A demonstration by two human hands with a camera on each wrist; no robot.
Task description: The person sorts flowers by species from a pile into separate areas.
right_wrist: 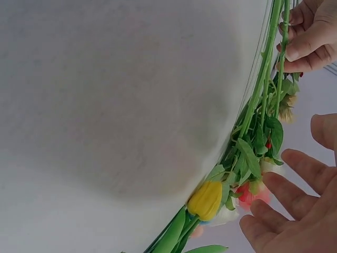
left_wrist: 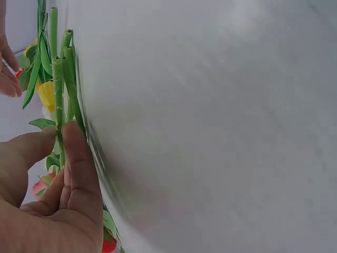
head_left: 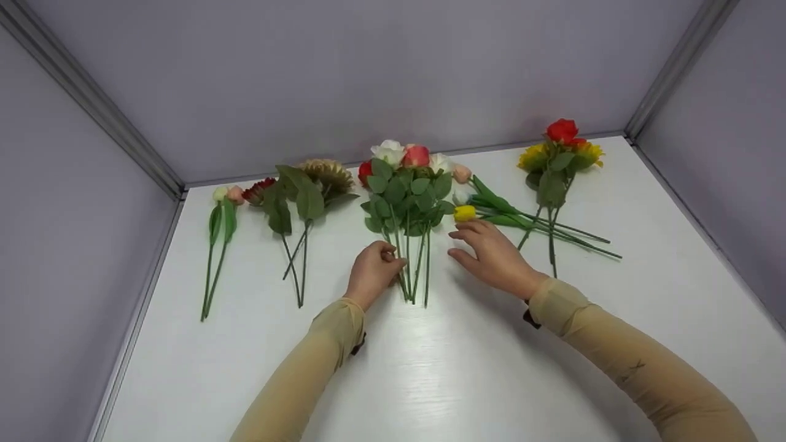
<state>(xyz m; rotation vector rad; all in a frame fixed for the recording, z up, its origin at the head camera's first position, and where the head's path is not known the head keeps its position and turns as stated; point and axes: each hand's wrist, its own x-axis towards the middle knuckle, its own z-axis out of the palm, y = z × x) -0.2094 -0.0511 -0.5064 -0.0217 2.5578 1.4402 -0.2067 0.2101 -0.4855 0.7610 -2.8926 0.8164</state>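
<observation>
In the head view several roses (head_left: pixel 417 156), white, red and pink, lie together at the back middle, their green stems (head_left: pixel 427 270) pointing toward me. My left hand (head_left: pixel 376 270) pinches a rose stem (left_wrist: pixel 58 97) between thumb and fingertip, as the left wrist view shows; other stems run close beside it. To the right of the stems is my right hand (head_left: pixel 494 255), fingers spread and holding nothing. Just beyond its fingertips lies a yellow tulip (head_left: pixel 465 213). In the right wrist view, the right hand (right_wrist: pixel 300 200) stays apart from the roses.
Two tulips (head_left: pixel 224 212) lie at the far left, next to brownish and dark red flowers (head_left: pixel 325 177) with broad leaves. At the right, a red rose (head_left: pixel 562 131) and yellow sunflowers (head_left: pixel 533 157) lie with stems crossing the tulip stems (head_left: pixel 577 236). Grey walls (head_left: pixel 393 73) enclose the white table (head_left: pixel 399 380).
</observation>
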